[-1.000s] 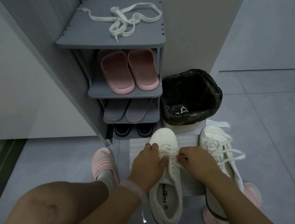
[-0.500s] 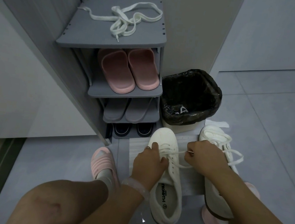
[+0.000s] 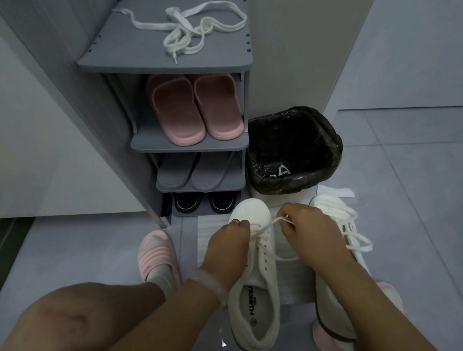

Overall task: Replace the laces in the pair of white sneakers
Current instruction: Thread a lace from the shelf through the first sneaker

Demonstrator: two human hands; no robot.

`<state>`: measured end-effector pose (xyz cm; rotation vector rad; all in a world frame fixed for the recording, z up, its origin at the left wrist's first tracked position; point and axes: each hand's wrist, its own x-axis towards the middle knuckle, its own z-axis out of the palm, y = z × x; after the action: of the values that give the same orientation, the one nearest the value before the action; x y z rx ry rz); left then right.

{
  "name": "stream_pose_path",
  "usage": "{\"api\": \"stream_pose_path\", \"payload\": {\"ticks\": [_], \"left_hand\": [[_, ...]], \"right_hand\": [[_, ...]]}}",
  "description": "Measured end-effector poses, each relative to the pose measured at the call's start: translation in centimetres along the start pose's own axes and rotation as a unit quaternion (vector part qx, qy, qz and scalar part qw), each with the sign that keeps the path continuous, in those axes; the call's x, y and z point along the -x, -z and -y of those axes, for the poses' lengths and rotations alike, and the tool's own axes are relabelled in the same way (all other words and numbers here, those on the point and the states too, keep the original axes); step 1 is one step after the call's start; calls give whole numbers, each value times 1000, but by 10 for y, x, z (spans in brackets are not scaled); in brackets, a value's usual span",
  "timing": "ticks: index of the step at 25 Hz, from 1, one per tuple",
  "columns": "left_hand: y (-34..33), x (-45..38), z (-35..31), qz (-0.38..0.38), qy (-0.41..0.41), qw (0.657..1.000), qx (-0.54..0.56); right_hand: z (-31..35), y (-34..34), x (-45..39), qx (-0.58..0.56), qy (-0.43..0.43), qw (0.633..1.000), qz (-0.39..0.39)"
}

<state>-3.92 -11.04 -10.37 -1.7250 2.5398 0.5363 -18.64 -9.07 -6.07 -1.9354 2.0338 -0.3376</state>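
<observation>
One grey shoe rack (image 3: 162,66) with its tiers stands against the wall, the largest piece in view. Beside it on the right sits one bin lined with a black bag (image 3: 292,150), touching the toe area of the shoes below it. Two white sneakers lie on the tiled floor: the near sneaker (image 3: 258,288) between the forearms, toe pointing at the rack, and the far sneaker (image 3: 337,277) just beside it on the right, partly hidden by the right forearm and fully laced with thick white lacing. On the rack's shelves rest one pair of pink slides (image 3: 194,107), one pair of grey slippers (image 3: 193,171) below them and one pair of dark shoes (image 3: 204,201) at the bottom. One loose pile of spare white laces (image 3: 183,28) lies on the top shelf. One pink sandal (image 3: 158,253) is worn on the left foot; another shows only as a pink edge behind the far sneaker.

The left hand (image 3: 228,247) rests on the near sneaker's left side, fingers curled down on the eyelet row, gripping the upper. The right hand (image 3: 305,230) hovers over the gap between the sneakers, pinching the thin lace (image 3: 265,225) near its tip; the lace runs taut from the eyelets to the fingers.
</observation>
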Motion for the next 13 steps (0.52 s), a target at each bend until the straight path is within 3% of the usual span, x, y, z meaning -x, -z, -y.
{"api": "stream_pose_path", "payload": {"ticks": [6, 9, 13], "left_hand": [[5, -4, 0, -37, -33, 999, -15], [4, -3, 0, 15, -7, 1000, 20], [11, 1, -5, -50, -32, 997, 50]], "right_hand": [[-3, -4, 0, 14, -17, 1000, 21], [-4, -4, 0, 20, -24, 999, 28], [-7, -6, -2, 17, -47, 999, 19]]}}
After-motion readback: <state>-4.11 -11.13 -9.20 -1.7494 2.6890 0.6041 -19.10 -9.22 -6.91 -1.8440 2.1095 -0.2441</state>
